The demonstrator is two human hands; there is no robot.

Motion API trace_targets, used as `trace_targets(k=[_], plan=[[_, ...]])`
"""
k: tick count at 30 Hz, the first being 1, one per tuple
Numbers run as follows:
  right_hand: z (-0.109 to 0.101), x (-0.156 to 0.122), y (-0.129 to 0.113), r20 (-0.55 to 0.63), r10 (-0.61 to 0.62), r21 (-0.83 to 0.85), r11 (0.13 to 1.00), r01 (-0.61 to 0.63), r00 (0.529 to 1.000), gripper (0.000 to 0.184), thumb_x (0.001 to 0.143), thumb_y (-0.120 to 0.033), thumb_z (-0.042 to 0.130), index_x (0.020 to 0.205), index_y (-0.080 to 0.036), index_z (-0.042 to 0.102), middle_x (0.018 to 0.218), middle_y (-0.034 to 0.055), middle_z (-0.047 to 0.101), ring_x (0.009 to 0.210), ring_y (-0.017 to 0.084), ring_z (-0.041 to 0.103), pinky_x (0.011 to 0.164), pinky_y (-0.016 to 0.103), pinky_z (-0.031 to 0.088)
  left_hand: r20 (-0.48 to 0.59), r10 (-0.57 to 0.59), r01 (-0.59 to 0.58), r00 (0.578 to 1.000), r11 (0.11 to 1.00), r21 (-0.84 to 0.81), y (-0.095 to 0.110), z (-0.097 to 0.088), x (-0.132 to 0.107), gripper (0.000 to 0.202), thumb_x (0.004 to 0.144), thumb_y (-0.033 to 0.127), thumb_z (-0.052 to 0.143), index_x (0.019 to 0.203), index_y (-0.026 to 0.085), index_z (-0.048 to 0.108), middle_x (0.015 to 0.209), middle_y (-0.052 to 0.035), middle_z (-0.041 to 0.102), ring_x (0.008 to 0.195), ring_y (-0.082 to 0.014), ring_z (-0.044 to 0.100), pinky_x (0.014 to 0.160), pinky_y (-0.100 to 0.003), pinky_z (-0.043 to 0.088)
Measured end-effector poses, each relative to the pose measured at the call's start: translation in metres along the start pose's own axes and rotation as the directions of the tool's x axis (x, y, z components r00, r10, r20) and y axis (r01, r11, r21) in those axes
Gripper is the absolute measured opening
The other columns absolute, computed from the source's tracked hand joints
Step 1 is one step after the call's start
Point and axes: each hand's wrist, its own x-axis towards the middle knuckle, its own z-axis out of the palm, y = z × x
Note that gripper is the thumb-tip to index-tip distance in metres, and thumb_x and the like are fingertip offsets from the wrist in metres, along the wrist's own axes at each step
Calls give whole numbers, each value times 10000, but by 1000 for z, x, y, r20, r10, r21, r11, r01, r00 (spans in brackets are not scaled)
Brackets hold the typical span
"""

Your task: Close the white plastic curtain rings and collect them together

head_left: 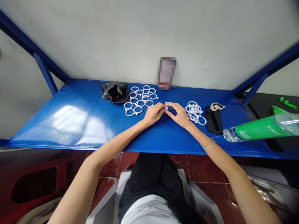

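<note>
Loosely, rings (145, 97) dot a blue wall-side table (161, 137).

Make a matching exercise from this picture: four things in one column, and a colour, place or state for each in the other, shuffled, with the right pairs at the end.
Column one
1. Bag
2. Bottle
3. Bracelet
4. White piece

Column two
A. Silver, around the right arm
B. Small, held at the fingertips of the left hand and right hand
C. Clear, with a green label
D. Black and crumpled, its mouth open

Right pairs: 1-D, 2-C, 3-A, 4-B
</note>
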Motion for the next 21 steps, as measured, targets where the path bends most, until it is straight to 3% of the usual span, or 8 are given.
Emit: trace_targets(k=[5, 12, 21], plan=[[-2, 3, -3, -77, -58, -23, 998, 56, 995, 185, 971, -319, 525, 1081, -258, 660, 1080, 68, 718, 1042, 253, 647, 927, 439, 524, -6, -2, 2, 1000, 1000, 12, -1, 0, 0, 233, 1008, 349, 447, 928, 188, 596, 780, -7, 610, 662, -114, 574, 586, -213, 397], [-2, 4, -4, -73, -27, -39, 999, 24, 997, 183, 973, -331, 514, 1032, -246, 665, 1019, 72, 721, 983, 250, 657, 880, 437, 537, 19, -20, 19, 1000, 999, 26, 1, -2, 0, 245, 1003, 344, 451, 901, 182, 605, 767, -14, 602, 660, -115, 570, 584, -211, 401], [-3, 3, -3, -75, -3, 11, 1000, 3, 997, 157, 972, -328, 526, 979, -234, 651, 963, 60, 713, 913, 229, 658, 832, 393, 545, 28, 10, -7, 1000, 995, -97, 1, -2, 0, 185, 988, 307, 491, 949, 168, 607, 784, -23, 638, 643, -101, 582, 601, -203, 444]])
